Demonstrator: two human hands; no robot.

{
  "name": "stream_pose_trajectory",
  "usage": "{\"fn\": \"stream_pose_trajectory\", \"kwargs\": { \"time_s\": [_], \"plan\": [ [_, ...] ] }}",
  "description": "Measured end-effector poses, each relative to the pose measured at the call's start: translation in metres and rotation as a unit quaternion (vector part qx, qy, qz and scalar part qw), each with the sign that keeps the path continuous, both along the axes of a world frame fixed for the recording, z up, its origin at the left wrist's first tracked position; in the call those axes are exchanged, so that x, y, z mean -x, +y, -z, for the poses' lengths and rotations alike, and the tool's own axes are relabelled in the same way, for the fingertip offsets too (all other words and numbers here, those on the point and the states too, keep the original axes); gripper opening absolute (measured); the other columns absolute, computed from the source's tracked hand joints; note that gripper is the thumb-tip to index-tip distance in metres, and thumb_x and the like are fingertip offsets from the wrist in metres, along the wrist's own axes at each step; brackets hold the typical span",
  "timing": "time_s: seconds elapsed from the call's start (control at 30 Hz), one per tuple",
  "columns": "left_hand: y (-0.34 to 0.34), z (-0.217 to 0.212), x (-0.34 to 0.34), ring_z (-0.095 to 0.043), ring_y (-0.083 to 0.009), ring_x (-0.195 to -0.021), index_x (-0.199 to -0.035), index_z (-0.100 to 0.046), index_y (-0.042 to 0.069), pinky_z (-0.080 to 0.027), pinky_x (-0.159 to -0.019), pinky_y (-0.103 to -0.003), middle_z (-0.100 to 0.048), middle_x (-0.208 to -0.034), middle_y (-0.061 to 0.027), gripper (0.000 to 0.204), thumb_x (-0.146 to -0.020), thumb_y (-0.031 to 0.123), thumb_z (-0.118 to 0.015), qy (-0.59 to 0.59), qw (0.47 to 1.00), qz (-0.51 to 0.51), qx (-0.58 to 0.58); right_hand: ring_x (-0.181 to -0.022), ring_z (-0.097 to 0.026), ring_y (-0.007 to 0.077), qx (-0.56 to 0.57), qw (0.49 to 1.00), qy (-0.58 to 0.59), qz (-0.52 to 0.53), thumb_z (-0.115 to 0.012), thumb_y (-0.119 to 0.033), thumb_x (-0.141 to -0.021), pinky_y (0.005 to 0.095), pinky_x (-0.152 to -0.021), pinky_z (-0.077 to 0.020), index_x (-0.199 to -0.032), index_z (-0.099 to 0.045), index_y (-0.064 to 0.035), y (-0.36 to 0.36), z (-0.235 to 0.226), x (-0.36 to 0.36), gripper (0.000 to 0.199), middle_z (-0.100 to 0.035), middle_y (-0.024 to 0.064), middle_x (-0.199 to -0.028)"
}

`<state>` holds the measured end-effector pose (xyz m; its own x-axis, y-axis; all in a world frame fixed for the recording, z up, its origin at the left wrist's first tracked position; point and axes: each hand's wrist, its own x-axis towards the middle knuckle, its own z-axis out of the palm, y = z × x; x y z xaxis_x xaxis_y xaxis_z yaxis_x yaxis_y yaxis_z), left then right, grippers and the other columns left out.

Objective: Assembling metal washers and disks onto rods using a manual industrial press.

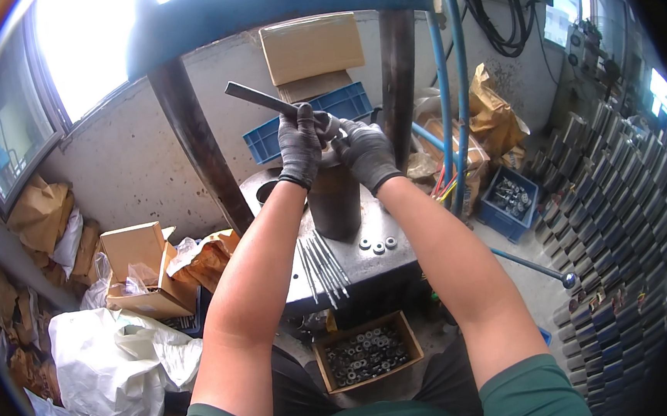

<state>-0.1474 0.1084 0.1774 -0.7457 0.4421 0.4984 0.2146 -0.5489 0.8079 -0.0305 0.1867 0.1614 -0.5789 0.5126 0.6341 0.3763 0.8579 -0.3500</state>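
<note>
Both of my hands wear grey knitted gloves and meet above a dark upright metal cylinder (336, 206). My left hand (298, 147) is closed around a long, dark, flat metal bar (258, 96), which slants up to the left. My right hand (366, 153) is closed at a small shiny metal part (330, 128) between the two hands; its exact kind is partly hidden by the fingers. Several thin metal rods (322, 267) lie side by side on the metal table (292, 282) below. Three small rings (378, 247) sit to their right.
A blue press frame (280, 3) with dark columns (197, 132) surrounds the table. Behind are a blue crate (267, 141) and a cardboard box (312, 49). Beneath stands a box of washers (367, 356). Stacked metal bars (612, 212) and a blue bin (507, 203) stand right.
</note>
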Motion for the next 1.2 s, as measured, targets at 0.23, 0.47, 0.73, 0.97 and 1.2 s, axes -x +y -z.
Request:
{"fn": "stream_pose_trajectory", "kwargs": {
  "time_s": [0.23, 0.47, 0.73, 0.97, 1.2],
  "plan": [
    [0.015, -0.014, -0.012, -0.061, -0.0121, -0.067, -0.110, -0.055, 0.005, -0.053, -0.060, -0.031, -0.065, -0.077, -0.0037, 0.021, -0.109, 0.026, -0.057, 0.068, 0.995, -0.036, 0.062, -0.104, -0.069, 0.0364, 0.108, 0.988, 0.086, -0.071, -0.069, -0.027, -0.093, 0.0457, -0.095, -0.0539, -0.115, -0.073, -0.0069, 0.017, 0.008, -0.003, 0.030, -0.072, 0.0171, -0.113],
    [0.026, -0.039, -0.006, -0.067, -0.0201, -0.070, -0.114, -0.056, 0.005, -0.055, -0.065, -0.036, -0.067, -0.080, -0.0087, 0.029, -0.109, 0.033, -0.057, 0.227, 0.933, -0.132, 0.248, -0.098, -0.070, 0.0367, 0.076, 0.973, 0.081, -0.204, -0.068, -0.011, -0.088, 0.0427, -0.089, -0.0559, -0.101, -0.074, -0.0018, -0.037, 0.011, -0.134, 0.016, -0.072, 0.0178, -0.101],
    [0.031, -0.055, -0.012, -0.068, -0.0176, -0.073, -0.120, -0.056, 0.003, -0.057, -0.066, -0.037, -0.067, -0.082, -0.0078, 0.037, -0.110, 0.039, -0.054, 0.218, 0.914, -0.090, 0.329, -0.089, -0.068, 0.0350, -0.077, 0.945, -0.302, -0.097, -0.067, -0.023, -0.089, 0.0466, -0.081, -0.0557, -0.088, -0.072, -0.0066, -0.054, -0.039, -0.323, 0.018, -0.068, 0.0134, -0.089],
    [0.041, -0.056, -0.005, -0.068, -0.0179, -0.071, -0.123, -0.058, 0.002, -0.057, -0.068, -0.037, -0.069, -0.079, -0.0082, 0.042, -0.110, 0.042, -0.051, 0.258, 0.897, -0.114, 0.339, -0.090, -0.070, 0.0362, 0.008, 0.924, -0.381, -0.021, -0.068, -0.027, -0.089, 0.0470, -0.082, -0.0560, -0.095, -0.076, -0.0054, -0.022, -0.025, -0.417, 0.023, -0.072, 0.0149, -0.092],
    [0.030, -0.063, -0.024, -0.070, -0.0188, -0.072, -0.123, -0.059, 0.003, -0.057, -0.069, -0.037, -0.070, -0.079, -0.0088, 0.043, -0.110, 0.043, -0.051, 0.221, 0.909, -0.098, 0.338, -0.093, -0.071, 0.0381, 0.049, 0.928, -0.370, -0.006, -0.070, -0.031, -0.089, 0.0468, -0.086, -0.0567, -0.102, -0.077, -0.0051, -0.023, -0.018, -0.408, 0.030, -0.074, 0.0178, -0.097]
  ]
}}
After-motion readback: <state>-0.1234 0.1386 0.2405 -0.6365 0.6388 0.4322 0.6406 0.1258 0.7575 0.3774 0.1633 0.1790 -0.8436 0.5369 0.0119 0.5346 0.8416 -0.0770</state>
